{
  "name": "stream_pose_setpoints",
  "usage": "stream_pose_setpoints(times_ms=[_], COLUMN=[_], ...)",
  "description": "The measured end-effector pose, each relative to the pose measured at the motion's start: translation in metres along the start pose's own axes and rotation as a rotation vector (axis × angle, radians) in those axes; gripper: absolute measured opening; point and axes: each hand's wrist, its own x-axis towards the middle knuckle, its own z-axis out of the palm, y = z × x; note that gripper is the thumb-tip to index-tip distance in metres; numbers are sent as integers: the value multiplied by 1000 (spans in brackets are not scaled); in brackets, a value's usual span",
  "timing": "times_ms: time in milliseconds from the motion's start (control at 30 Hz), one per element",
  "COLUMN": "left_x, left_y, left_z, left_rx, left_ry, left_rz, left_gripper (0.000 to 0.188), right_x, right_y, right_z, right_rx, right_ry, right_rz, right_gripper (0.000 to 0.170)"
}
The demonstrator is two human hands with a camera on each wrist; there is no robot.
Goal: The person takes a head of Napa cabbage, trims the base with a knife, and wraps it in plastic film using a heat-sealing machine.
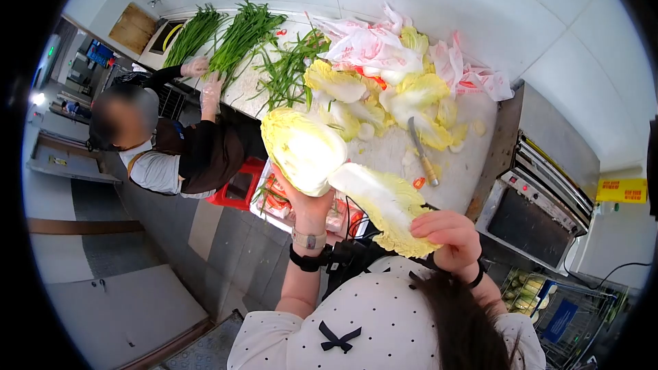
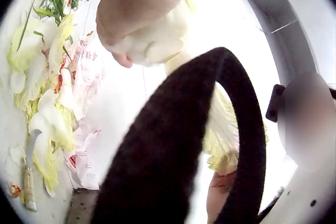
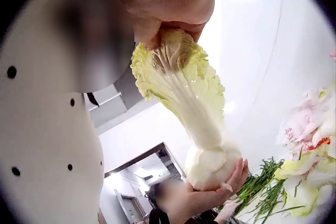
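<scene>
A napa cabbage head [image 1: 305, 151] rests in my left hand [image 1: 308, 205], its base toward the right in the head view; the right wrist view shows the fingers [image 3: 239, 179] curled round the base. One long leaf [image 1: 384, 202] slants from that base to my right hand [image 1: 452, 236]. The leaf's frilly yellow tip is pinched between my right thumb and fingers, also seen in the right wrist view [image 3: 173, 50]. The leaf's white stem end meets the cabbage base [image 3: 210, 163]; whether it is still attached, I cannot tell.
On the counter [image 1: 466, 178] lie loose cabbage leaves [image 1: 418, 99], a knife [image 1: 423, 154], plastic bags [image 1: 370, 48] and green stalks [image 1: 250, 34]. Another person [image 1: 185, 144] handles the stalks at left. Below stand a red stool [image 1: 236, 192], a tray of packages and, at right, a cart [image 1: 555, 315].
</scene>
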Motion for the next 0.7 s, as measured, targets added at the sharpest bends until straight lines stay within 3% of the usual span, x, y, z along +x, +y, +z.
stream_pose_setpoints(times_ms=[100, 200, 233, 333, 467, 533, 633, 700], left_x=[-5, 1, 2, 7, 7, 19, 7, 1], left_y=[0, 7, 7, 12, 23, 36, 52, 61], left_z=[0, -13, -15, -27, -28, -58, -62, -68], left_rx=[99, -13, 2, -38, -177, -296, -103, -43], left_ry=[-12, -6, 7, 21, 172, 130, 145, 152], left_rz=[80, 44, 70, 84, 141, 158, 239, 243], left_gripper=[74, 73, 72, 71, 69, 69, 69, 69], right_x=[-3, -5, -5, -1, -14, -6, -1, 3], right_y=[2, 5, 5, 5, -2, 0, 17, 40], right_z=[4, 14, 16, 17, 2, 4, 11, 13], right_rx=[95, 153, 166, 124, 55, -203, -317, -299], right_ry=[35, 93, 97, -33, -233, -308, -191, -231], right_rz=[8, 9, 27, 11, -51, 142, 393, 636], right_gripper=[33, 21, 26, 32, 20, 15, 14, 15])
